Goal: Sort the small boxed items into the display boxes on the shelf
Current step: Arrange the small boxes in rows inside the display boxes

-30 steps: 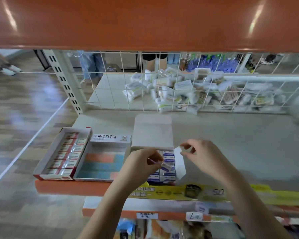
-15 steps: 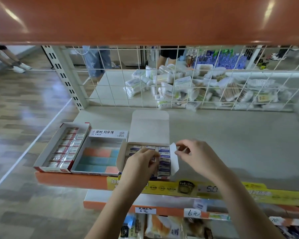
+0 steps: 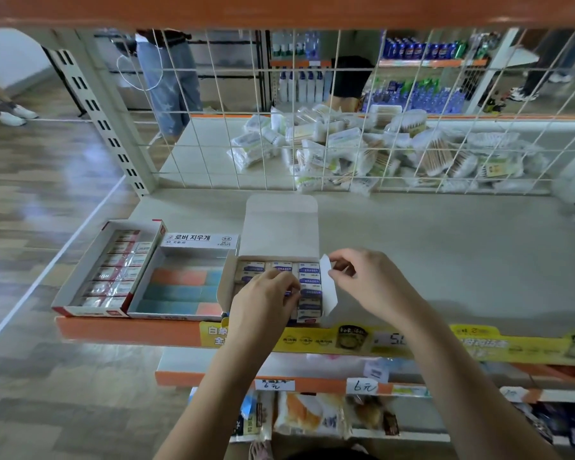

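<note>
Cardboard display box [image 3: 281, 227]: white, lid flap standing open at the back, set at the front of the grey shelf [image 3: 445, 254]; it holds rows of small blue-and-white eraser boxes [image 3: 309, 279] printed "ERASER", packed side by side
Middle box [image 3: 183, 283]: open, with Korean lettering on its raised back panel; filled with flat orange and blue-green blocks
Left box [image 3: 80, 283]: red-edged, open, holding a row of clear-wrapped red-and-white packs
Left hand [image 3: 264, 303]: down inside the cardboard display box, fingers curled over the eraser boxes in its left and middle rows; whether it grips one cannot be told
Right hand [image 3: 369, 282]: at the box's right edge, thumb and fingertips pinching the white side flap [image 3: 327, 287]
Wire grid [image 3: 312, 111]: behind the shelf, with a heap of cotton-swab packets [image 3: 379, 151] beyond it
</note>
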`<state>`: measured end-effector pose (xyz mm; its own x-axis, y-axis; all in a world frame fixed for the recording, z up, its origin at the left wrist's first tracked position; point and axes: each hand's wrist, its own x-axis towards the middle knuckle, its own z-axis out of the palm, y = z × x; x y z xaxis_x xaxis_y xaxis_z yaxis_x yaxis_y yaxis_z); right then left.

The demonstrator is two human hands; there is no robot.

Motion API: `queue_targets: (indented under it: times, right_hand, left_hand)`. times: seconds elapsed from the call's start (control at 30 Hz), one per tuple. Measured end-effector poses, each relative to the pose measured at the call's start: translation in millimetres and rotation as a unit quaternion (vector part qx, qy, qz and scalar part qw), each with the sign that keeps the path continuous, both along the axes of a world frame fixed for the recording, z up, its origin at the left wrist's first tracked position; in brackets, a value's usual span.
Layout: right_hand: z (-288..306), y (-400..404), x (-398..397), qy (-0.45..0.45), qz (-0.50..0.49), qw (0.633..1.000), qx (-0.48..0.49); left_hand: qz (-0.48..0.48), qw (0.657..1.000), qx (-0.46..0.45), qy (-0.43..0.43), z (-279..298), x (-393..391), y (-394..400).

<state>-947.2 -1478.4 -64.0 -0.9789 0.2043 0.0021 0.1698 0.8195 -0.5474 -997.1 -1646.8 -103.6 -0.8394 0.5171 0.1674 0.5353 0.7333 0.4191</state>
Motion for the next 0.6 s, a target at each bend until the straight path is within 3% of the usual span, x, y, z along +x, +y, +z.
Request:
queue_targets:
  times: [0.2, 0.4, 0.6]
  right_hand:
    - [-1, -1, 3, -0.007, -0.004, 1.000, -0.010]
    - [2, 30, 13, 0.020, -0.080, 0.996, -0.028]
    - [0, 85, 50, 0.019, -0.203, 0.979, 0.014]
  left_hand:
    - [-0.028, 1.000, -0.014, 0.004, 24, -10, 4]
    - [-0.151, 0.987, 0.008, 0.047, 74, -36, 53]
    - [-0.330, 0.934, -0.098, 0.098, 92, -25, 148]
